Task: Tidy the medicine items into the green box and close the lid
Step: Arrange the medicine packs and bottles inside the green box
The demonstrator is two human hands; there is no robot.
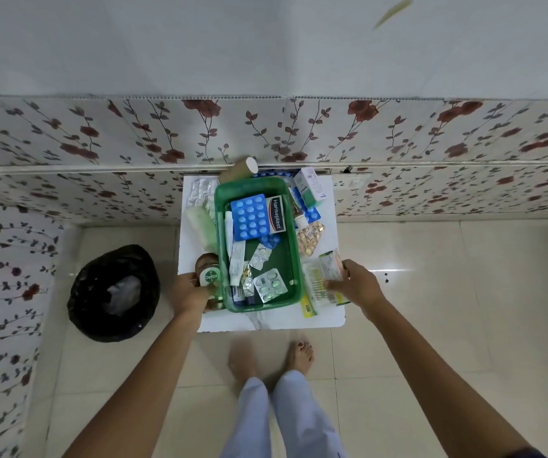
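An open green box [291,259] stands on a small white table [266,320]. Inside lie a blue blister pack [250,221], a Hansaplast box [277,213], tubes and foil strips. My left hand [188,290] grips a brown Dettol bottle [209,276] just left of the box. My right hand [355,284] holds a pale green sachet [330,266] at the box's right, over more packets [315,285]. Gold capsules [310,239], a white-green carton [310,186] and a brown bottle [241,170] lie outside the box. No lid can be made out.
A black-lined waste bin [114,294] stands on the tiled floor left of the table. A flowered wall [431,143] runs right behind the table. My bare feet [300,357] are just in front of the table. Foil strips [200,191] and a pale packet lie at the table's left.
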